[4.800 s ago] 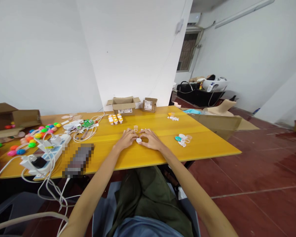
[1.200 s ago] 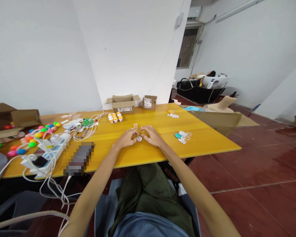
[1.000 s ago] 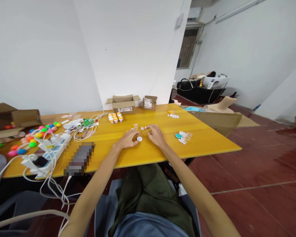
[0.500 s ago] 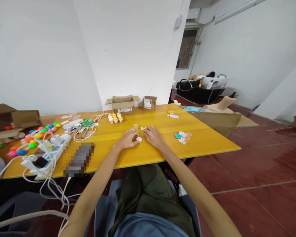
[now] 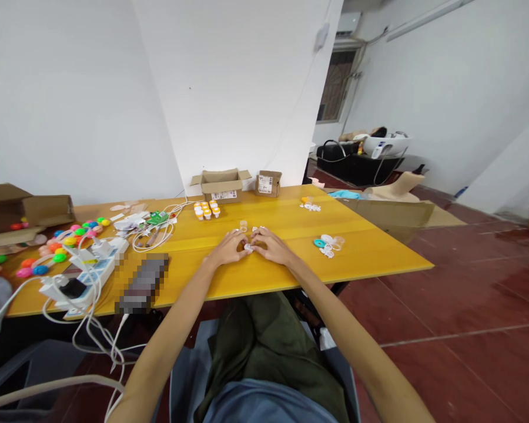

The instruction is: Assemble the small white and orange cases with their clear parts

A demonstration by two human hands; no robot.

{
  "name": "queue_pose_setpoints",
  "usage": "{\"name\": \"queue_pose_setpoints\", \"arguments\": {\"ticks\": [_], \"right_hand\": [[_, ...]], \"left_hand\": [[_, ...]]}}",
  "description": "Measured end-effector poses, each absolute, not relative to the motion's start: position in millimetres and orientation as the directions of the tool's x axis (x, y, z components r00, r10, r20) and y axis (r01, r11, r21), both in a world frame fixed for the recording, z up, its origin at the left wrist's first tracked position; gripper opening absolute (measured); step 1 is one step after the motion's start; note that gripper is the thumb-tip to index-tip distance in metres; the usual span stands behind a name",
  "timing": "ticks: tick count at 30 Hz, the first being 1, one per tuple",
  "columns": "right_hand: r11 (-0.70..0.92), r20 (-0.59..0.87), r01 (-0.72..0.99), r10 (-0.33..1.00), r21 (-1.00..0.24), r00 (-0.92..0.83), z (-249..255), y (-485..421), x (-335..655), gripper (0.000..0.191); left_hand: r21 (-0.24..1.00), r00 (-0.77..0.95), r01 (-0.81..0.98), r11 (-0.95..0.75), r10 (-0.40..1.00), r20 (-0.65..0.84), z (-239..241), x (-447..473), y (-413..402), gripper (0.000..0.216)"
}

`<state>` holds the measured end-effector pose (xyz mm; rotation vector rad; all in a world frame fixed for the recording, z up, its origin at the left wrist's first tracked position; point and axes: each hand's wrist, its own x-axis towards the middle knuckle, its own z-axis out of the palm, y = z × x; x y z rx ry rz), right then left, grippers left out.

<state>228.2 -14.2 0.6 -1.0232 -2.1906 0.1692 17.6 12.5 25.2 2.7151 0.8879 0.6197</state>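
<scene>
Between my two hands, low over the yellow table (image 5: pixel 194 264), is a small round white plastic part (image 5: pixel 248 248). My left hand (image 5: pixel 228 248) is closed on it from the left, thumb and fingers at its edge. From the other side my right hand (image 5: pixel 271 245) reaches it with thumb and fingertips, also closed on it. Just beyond the fingers stands a clear plastic cup (image 5: pixel 243 225). Small white pieces (image 5: pixel 254 228) lie behind my right fingers, partly hidden.
White-and-orange capped pieces (image 5: pixel 206 210) stand in front of an open carton (image 5: pixel 221 187); a smaller box (image 5: pixel 268 184) is beside it. Teal, white and clear parts (image 5: pixel 328 245) lie right. At left are a power strip (image 5: pixel 99 270), cables, a phone (image 5: pixel 143 283) and coloured balls (image 5: pixel 68 241).
My right hand has moved left and toward me, from near the small white pieces to the round white part. My left hand has stayed at that part.
</scene>
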Motion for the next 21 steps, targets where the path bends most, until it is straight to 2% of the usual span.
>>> {"name": "queue_pose_setpoints", "arguments": {"ticks": [11, 21], "right_hand": [[0.686, 0.53, 0.597, 0.716, -0.416, -0.454, 1.4, -12.0, 228.1, 0.008], [0.686, 0.534, 0.53, 0.724, -0.498, -0.436, -2.5, -6.6, 228.3, 0.009]], "left_hand": [[0.315, 0.733, 0.511, -0.8, 0.597, 0.327, 28.3, 18.7, 9.9, 0.011], [0.311, 0.736, 0.515, -0.798, 0.599, 0.317, 29.6, 20.7, 9.3, 0.01]]}}
